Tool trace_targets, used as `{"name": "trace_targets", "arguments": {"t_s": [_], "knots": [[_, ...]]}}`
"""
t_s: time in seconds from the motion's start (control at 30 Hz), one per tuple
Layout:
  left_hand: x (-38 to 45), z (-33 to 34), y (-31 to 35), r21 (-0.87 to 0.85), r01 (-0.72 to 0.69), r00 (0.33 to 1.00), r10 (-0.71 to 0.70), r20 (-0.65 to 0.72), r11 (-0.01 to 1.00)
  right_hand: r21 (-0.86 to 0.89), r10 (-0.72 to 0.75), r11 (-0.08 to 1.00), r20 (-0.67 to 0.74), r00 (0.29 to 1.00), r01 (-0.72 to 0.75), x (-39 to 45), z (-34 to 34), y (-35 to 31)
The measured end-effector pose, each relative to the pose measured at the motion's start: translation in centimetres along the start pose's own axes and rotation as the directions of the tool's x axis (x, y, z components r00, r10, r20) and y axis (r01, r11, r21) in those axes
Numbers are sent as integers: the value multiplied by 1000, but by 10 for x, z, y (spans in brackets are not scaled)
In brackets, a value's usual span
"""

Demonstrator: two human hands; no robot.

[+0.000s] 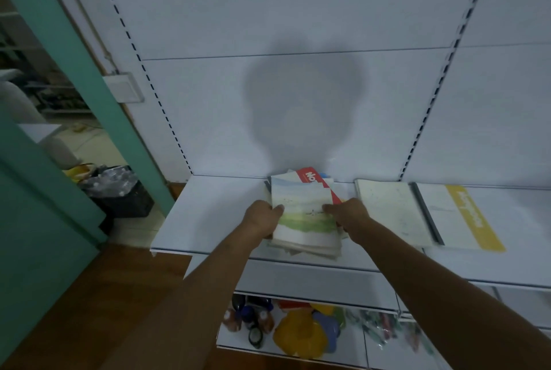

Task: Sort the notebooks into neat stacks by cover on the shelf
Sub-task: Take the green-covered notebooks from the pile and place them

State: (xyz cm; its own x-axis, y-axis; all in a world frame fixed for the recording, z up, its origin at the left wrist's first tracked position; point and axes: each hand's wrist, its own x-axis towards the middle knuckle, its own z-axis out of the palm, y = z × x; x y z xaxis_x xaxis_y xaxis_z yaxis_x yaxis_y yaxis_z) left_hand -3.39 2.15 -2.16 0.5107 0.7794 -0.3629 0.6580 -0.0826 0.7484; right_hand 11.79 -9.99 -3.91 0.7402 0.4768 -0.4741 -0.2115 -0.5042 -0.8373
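A teal door frame (74, 71) is seen at the left, with a white wall switch (125, 87) mounted just beside it. Beyond the frame, a black crate (119, 193) filled with clear plastic is set on the floor. On a lower shelf (298, 351), a yellow flower-shaped toy (299, 335) is laid near dark small bottles (250, 320). A wooden floor (89, 295) is visible below.
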Motion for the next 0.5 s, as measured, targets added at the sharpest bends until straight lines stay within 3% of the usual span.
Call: {"name": "trace_targets", "arguments": {"t_s": [0.17,0.37,0.5], "knots": [[-14,5,7,-127,10,1000,-8,13,992,61,-74,996,22,997,73,2,-10,-2],[-21,10,30,-360,-26,998,44,41,932,296,-127,949,59,990,104,6,-26,-12],[-23,14,52,-365,-124,992,129,-12,923,403,-149,907,41,988,120,6,-47,-20]]}}
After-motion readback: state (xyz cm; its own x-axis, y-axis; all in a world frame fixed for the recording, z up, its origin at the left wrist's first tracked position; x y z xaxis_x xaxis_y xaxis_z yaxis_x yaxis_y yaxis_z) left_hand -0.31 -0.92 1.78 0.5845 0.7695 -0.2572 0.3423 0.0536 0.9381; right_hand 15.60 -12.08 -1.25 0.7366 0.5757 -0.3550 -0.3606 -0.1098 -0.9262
